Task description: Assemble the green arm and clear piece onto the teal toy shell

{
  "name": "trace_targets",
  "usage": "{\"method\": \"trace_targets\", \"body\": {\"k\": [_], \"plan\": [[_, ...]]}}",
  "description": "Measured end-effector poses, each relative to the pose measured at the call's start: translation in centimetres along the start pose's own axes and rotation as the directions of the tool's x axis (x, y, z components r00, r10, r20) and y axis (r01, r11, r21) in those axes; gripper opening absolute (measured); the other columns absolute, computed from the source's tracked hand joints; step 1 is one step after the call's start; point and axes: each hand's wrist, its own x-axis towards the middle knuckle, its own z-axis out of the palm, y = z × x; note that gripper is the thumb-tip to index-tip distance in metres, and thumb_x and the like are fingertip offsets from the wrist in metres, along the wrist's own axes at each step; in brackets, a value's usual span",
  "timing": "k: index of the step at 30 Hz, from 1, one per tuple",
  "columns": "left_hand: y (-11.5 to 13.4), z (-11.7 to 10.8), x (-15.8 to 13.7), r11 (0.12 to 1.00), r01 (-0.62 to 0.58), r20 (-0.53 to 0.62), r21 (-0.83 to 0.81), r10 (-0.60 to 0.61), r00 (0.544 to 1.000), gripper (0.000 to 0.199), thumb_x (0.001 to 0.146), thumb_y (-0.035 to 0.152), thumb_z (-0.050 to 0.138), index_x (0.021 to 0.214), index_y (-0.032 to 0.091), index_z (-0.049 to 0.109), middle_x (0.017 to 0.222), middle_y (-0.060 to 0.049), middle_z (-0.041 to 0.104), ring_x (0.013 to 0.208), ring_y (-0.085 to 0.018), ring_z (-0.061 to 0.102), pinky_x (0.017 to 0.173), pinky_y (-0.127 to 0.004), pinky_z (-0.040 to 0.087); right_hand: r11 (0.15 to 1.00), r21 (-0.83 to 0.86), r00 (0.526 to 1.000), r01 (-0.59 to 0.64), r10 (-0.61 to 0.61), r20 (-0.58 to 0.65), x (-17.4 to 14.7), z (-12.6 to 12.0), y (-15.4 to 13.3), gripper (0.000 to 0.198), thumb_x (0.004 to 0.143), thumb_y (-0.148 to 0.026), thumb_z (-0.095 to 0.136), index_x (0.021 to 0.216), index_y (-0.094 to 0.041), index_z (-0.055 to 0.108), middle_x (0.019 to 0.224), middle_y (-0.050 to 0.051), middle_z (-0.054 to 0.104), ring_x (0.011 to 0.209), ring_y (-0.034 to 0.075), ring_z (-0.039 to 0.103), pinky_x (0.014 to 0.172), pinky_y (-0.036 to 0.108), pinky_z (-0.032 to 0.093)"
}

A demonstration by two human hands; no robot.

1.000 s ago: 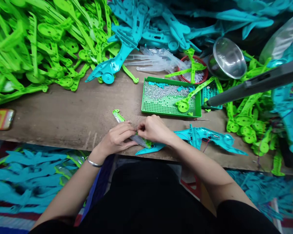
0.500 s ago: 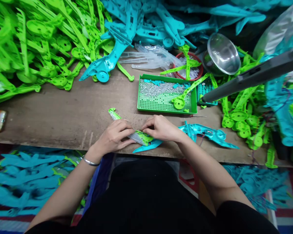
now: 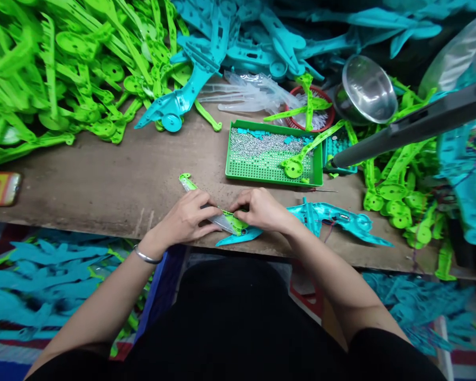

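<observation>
A long green plastic piece [image 3: 235,224] with a clear plastic strip [image 3: 219,219] along it lies slantwise at the front of the workbench. My left hand [image 3: 191,216] is closed around its middle, thumb on the near side and fingers on the far side. At its lower right end my right hand [image 3: 258,210] pinches the far edge with bent fingers; its fingertips partly hide what they touch. Under that end and my right wrist sits a light-blue plastic housing [image 3: 337,216], its pointed tip sticking out at the near edge and thin wires showing on its right part.
A green tray [image 3: 254,168] of screws stands beyond my hands, a screwdriver [image 3: 321,190] beside it. Green parts [image 3: 75,69] pile up at left, blue parts [image 3: 262,47] at the back. A steel bowl [image 3: 368,87] leans at right, below a grey bar [image 3: 412,124]. A phone-like object [image 3: 2,189] lies left.
The whole view has shifted slightly, so the bench things appear a little further right. Both hands keep almost the same hold on the green plastic piece, with only slight finger movement.
</observation>
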Motion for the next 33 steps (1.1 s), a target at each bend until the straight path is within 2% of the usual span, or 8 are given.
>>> {"method": "trace_targets", "body": {"k": [3,6,11,20,28,33], "plan": [[-0.1,0.0,0.0,1.0,-0.009,0.0,-0.002,0.009,1.0,0.027,0.09,0.04,0.065,0.106,0.018,0.069,0.096,-0.009,0.062,0.088,-0.022,0.056,0.081,-0.038,0.047,0.992,-0.013,0.991,0.126,-0.125,0.052,0.1,-0.8,0.1,0.022,0.078,-0.007,0.059,0.091,-0.016,0.075,0.089,0.003,0.075,0.08,0.014,0.064,0.073,0.025,0.041],[-0.1,0.0,0.0,1.0,-0.013,-0.008,-0.013,0.013,1.0,0.026,0.091,0.039,0.064,0.105,0.018,0.068,0.097,-0.01,0.063,0.088,-0.022,0.056,0.081,-0.038,0.047,0.95,-0.146,0.955,0.275,-0.251,0.161,0.2,-1.8,-0.2,0.018,0.08,-0.007,0.057,0.087,-0.016,0.071,0.083,0.002,0.07,0.074,0.012,0.057,0.068,0.025,0.035],[0.1,-0.2,0.2,1.0,-0.008,-0.011,-0.023,0.008,1.0,0.026,0.092,0.041,0.062,0.102,0.018,0.068,0.094,-0.009,0.063,0.088,-0.021,0.056,0.08,-0.037,0.047,0.843,-0.319,0.887,0.434,-0.338,0.313,0.6,-2.7,-0.7,0.018,0.085,-0.009,0.053,0.085,-0.016,0.069,0.075,0.001,0.06,0.064,0.011,0.046,0.059,0.027,0.024],[0.2,-0.2,0.3,1.0,0.0,-0.006,-0.016,0.0,1.0,0.027,0.093,0.042,0.06,0.1,0.018,0.069,0.093,-0.009,0.063,0.086,-0.021,0.055,0.079,-0.037,0.047,0.782,-0.351,0.826,0.515,-0.343,0.448,1.3,-2.9,-0.4,0.024,0.089,-0.007,0.054,0.098,-0.016,0.074,0.084,0.003,0.065,0.069,0.011,0.052,0.059,0.028,0.026],[0.2,-0.2,0.3,1.0,0.008,0.016,-0.023,-0.007,1.0,0.024,0.093,0.039,0.06,0.1,0.018,0.069,0.095,-0.009,0.063,0.087,-0.021,0.056,0.081,-0.038,0.047,0.629,-0.52,0.802,0.577,-0.317,0.506,0.9,-2.5,-1.7,0.023,0.096,-0.012,0.049,0.091,-0.013,0.071,0.085,0.008,0.068,0.071,0.015,0.055,0.059,0.032,0.023],[0.5,-0.3,0.4,1.0,-0.007,-0.007,-0.018,0.007,1.0,0.024,0.093,0.039,0.06,0.099,0.017,0.068,0.092,-0.009,0.063,0.086,-0.02,0.056,0.08,-0.037,0.048,0.621,-0.5,0.787,0.603,-0.359,0.502,0.9,-2.4,-1.4,0.023,0.097,-0.012,0.049,0.086,-0.013,0.07,0.083,0.008,0.069,0.073,0.015,0.057,0.059,0.031,0.024]]}}
